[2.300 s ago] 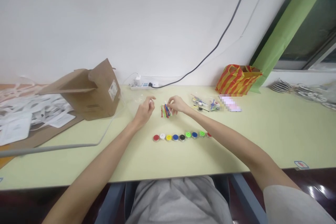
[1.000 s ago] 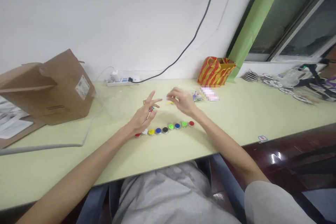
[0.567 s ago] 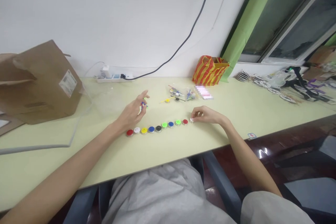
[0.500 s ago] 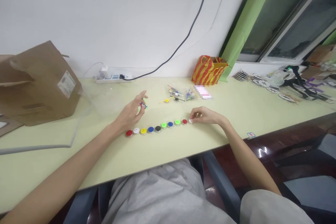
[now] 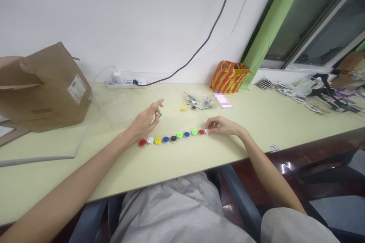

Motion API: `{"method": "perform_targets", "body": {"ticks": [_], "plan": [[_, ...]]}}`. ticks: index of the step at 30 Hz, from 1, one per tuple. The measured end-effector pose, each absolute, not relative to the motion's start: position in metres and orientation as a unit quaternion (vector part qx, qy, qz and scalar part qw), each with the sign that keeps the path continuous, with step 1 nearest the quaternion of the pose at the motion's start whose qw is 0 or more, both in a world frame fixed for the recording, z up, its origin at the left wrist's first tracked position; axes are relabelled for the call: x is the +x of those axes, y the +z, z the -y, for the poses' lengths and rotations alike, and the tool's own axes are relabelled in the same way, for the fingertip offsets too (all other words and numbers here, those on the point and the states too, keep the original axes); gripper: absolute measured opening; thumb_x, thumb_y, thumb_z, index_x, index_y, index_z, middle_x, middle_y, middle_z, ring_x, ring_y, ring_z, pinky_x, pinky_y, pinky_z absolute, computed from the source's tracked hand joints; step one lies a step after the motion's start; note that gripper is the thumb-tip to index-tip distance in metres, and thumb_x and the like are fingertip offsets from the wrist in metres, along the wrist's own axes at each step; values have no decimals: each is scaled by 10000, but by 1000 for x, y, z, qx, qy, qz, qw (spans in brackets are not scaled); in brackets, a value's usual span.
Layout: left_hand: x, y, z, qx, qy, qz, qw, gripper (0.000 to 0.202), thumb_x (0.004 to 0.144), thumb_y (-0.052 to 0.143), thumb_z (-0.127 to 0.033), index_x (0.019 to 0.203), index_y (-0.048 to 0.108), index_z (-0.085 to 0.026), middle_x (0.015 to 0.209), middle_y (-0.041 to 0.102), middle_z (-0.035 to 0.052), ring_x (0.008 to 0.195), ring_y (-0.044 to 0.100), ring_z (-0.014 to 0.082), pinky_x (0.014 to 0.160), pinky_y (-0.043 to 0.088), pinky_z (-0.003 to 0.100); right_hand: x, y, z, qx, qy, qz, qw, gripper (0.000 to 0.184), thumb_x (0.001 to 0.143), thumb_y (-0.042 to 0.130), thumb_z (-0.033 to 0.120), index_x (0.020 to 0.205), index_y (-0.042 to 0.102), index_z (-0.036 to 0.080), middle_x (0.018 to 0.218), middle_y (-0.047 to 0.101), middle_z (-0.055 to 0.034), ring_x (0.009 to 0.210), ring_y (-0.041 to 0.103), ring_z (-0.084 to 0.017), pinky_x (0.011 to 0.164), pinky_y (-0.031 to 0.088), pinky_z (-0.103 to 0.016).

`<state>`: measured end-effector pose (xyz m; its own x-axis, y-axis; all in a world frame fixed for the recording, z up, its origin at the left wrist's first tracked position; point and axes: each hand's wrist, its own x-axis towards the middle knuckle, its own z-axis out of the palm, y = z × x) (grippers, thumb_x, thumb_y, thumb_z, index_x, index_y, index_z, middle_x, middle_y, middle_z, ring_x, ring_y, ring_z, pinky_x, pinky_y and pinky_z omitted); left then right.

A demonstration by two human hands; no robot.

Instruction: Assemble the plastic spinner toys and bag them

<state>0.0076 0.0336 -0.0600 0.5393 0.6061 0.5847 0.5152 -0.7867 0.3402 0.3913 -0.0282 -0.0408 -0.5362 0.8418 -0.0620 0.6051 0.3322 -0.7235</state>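
Observation:
A row of small round discs with clear bases runs across the table, among them a red disc (image 5: 142,142), a yellow disc (image 5: 157,141), a black disc (image 5: 173,139) and a bright green disc (image 5: 194,132). At its right end, my right hand (image 5: 222,125) has its fingertips closed on a white disc (image 5: 207,131), which sits close against another red disc (image 5: 201,132). Above the left end hovers my left hand (image 5: 144,121), fingers curled around small coloured plastic pieces (image 5: 158,114), blue and green among them. My palm partly hides these pieces.
Behind the row lie a yellow piece (image 5: 183,109), a black piece (image 5: 194,107) and clear bags of small parts (image 5: 192,99). A cardboard box (image 5: 54,95) stands left, a power strip (image 5: 127,84) by the wall, a striped bag (image 5: 230,77) at the back right.
My right hand has slid the white disc slightly left, and the red disc beside it now sits nearer the green one. My left hand keeps its pose; the view has shifted a little.

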Motion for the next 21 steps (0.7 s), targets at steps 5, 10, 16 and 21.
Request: {"method": "perform_targets", "body": {"ticks": [5, 10, 16, 21], "plan": [[9, -58, -32, 877, 355, -319, 59, 639, 988, 441, -182, 1589, 243, -269, 1265, 621, 95, 927, 645, 149, 783, 517, 277, 389, -40, 28, -446, 368, 799, 166, 306, 862, 718, 465, 965, 732, 177, 931, 749, -65, 834, 660, -194, 769, 500, -314], [9, -59, -32, 877, 347, -324, 64, 622, 992, 441, -189, 1582, 256, -263, 1265, 617, 95, 946, 637, 156, 810, 517, 289, 389, -41, 28, -438, 372, 801, 167, 287, 858, 723, 435, 979, 734, 175, 929, 748, -67, 824, 655, -196, 760, 498, -316], [9, -59, -31, 881, 342, -321, 60, 628, 987, 441, -181, 1582, 258, -255, 1256, 616, 98, 960, 635, 165, 811, 525, 295, 385, -40, 26, -448, 369, 796, 169, 318, 855, 719, 466, 987, 745, 179, 949, 754, -77, 831, 646, -204, 756, 500, -325], [9, -58, -31, 883, 340, -318, 57, 609, 1003, 429, -194, 1583, 252, -256, 1271, 608, 101, 974, 633, 167, 824, 522, 296, 385, -40, 25, -442, 367, 803, 156, 308, 859, 719, 453, 1005, 739, 182, 959, 756, -71, 842, 656, -204, 767, 503, -322]]}}
